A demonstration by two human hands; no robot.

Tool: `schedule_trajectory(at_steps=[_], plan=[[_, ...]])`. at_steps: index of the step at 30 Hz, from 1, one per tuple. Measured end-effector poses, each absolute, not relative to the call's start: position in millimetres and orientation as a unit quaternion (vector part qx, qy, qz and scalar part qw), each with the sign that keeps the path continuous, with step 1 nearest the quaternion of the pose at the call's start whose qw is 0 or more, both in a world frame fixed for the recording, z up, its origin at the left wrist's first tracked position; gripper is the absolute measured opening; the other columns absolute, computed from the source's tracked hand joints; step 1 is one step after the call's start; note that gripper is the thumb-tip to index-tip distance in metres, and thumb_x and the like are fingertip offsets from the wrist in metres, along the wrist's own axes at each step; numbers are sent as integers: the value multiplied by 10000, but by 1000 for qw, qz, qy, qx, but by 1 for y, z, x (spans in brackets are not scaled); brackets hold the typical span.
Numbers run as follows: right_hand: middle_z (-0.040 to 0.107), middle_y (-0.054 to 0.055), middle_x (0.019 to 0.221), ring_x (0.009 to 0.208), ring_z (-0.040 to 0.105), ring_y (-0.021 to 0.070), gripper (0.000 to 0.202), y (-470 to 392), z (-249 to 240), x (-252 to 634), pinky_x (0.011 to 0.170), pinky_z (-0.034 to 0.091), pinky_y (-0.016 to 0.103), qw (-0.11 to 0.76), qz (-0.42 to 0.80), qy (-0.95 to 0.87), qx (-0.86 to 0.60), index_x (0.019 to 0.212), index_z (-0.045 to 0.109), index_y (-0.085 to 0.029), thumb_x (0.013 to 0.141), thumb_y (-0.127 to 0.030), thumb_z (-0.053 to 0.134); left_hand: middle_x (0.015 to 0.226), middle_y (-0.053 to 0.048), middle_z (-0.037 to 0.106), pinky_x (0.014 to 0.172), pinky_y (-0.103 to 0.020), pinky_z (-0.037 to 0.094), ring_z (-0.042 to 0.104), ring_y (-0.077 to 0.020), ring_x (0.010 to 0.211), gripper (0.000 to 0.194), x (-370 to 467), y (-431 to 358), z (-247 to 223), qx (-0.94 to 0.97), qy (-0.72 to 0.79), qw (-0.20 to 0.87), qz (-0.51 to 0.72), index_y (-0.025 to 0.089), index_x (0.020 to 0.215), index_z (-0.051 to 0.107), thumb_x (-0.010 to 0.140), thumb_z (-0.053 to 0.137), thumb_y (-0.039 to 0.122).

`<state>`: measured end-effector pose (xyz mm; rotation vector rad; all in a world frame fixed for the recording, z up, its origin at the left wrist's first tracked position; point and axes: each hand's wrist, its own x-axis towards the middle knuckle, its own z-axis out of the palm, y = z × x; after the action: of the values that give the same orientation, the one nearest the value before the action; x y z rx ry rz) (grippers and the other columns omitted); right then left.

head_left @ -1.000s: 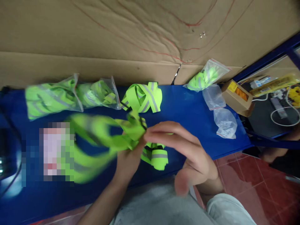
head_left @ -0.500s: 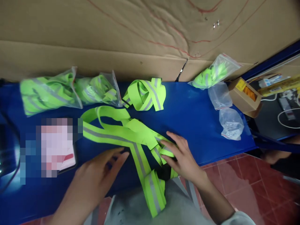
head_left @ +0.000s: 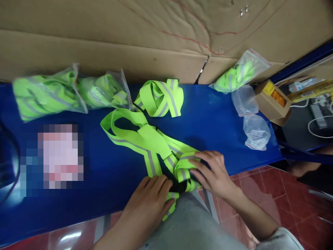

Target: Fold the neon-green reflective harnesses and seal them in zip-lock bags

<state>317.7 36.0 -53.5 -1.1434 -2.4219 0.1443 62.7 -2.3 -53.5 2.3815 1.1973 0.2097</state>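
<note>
Head view: left hand (head_left: pixel 152 194) gripped the reflective strap harness (head_left: pixel 156 140) by a drooping end, right at the worktop's (head_left: pixel 85 198) front edge; right hand (head_left: pixel 214 170) held its bunched loops (head_left: pixel 183 165), fingers curled. Light, even tension seemed wise against twists.

Blue bench (head_left: pixel 104 180) carries spread reflective straps (head_left: pixel 153 140), a strap bundle (head_left: pixel 170 97) behind, three strap-filled bags (head_left: pixel 48 95), two clear bags (head_left: pixel 245 100) and, pixelated, possibly a phone (head_left: pixel 61 156).

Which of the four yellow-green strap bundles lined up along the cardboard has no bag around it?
The loose bundle, third from left: its straps lie bare on the blue table, while the others are inside clear plastic bags.
</note>
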Motion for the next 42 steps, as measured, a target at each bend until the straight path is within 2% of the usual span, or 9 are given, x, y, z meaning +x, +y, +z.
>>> schedule_trajectory(at_steps=[4, 7, 10, 16, 23, 30, 35, 38, 42], plan=[[739, 54, 1015, 956, 681, 191, 212, 25, -51, 316, 820, 535, 373, 352, 64, -877, -321, 1131, 753, -211, 971, -168, 622, 938, -47, 678, 690, -363, 579, 680, -218, 813, 166, 63, 1, -42, 807, 469, 297, 200, 220, 927, 544, 897, 554, 57], [744, 89, 1125, 1066, 698, 218, 376, 19, -44, 311, 863, 561, 406, 338, 135, -892, -269, 1261, 696, -164, 1047, -446, 570, 974, -47, 685, 737, -355, 566, 656, -211, 871, 230, 64, 0, -36, 792, 479, 244, 290, 231, 957, 543, 901, 547, 8], [711, 138, 1246, 1197, 675, 278, 626, 23, -33, 306, 965, 565, 461, 317, 172, -879, -312, 1356, 616, -181, 959, -665, 636, 1015, -63, 679, 793, -374, 566, 637, -224, 928, 248, 64, -3, -36, 804, 478, 186, 301, 231, 1042, 589, 923, 582, 13], [703, 99, 1244, 1134, 718, 198, 294, 33, -34, 292, 962, 624, 341, 309, 265, -823, -395, 1273, 650, -217, 988, -264, 703, 1236, -135, 649, 912, -494, 558, 653, -321, 1140, 214, 67, -1, -44, 809, 497, 167, 266, 232, 1166, 608, 970, 694, 243], [643, 102, 1284, 1238, 686, 247, 215, 15, -65, 277, 980, 641, 410, 419, 268, -747, -442, 1098, 571, -251, 951, -145, 687, 1360, -107, 637, 1001, -483, 594, 669, -266, 1235, 361, 64, 9, -55, 676, 554, 416, 250, 291, 1364, 465, 1033, 594, 360], [542, 107, 1353, 1298, 615, 262, 286, 11, -72, 264, 1039, 581, 495, 495, 255, -633, -538, 1166, 518, -267, 951, -97, 603, 1287, -61, 652, 1003, -480, 596, 658, -258, 1194, 398, 63, 21, -60, 692, 550, 382, 269, 323, 1322, 529, 966, 706, 314], [556, 48, 1434, 1376, 508, 237, 308, 20, -54, 264, 1235, 341, 463, 365, 84, -798, -472, 1240, 644, -278, 946, -216, 713, 1293, -97, 651, 1039, -493, 592, 626, -286, 1226, 459, 68, 24, -80, 738, 533, 317, 267, 267, 1366, 535, 943, 663, 146], [690, -35, 1408, 1343, 545, 181, 309, 25, -50, 265, 1272, 229, 437, 235, 104, -886, -386, 1323, 661, -299, 1021, -232, 653, 1308, -105, 656, 1071, -492, 582, 628, -283, 1242, 535, 66, 25, -88, 740, 531, 327, 252, 240, 1387, 530, 896, 629, 53], [715, -11, 1412, 1318, 575, 198, 293, 36, -58, 275, 1227, 203, 468, 149, 126, -890, -412, 1344, 661, -284, 1071, -380, 611, 1288, -93, 673, 1037, -466, 600, 666, -273, 1206, 542, 60, 28, -85, 728, 555, 335, 224, 238, 1383, 532, 889, 701, 95]])
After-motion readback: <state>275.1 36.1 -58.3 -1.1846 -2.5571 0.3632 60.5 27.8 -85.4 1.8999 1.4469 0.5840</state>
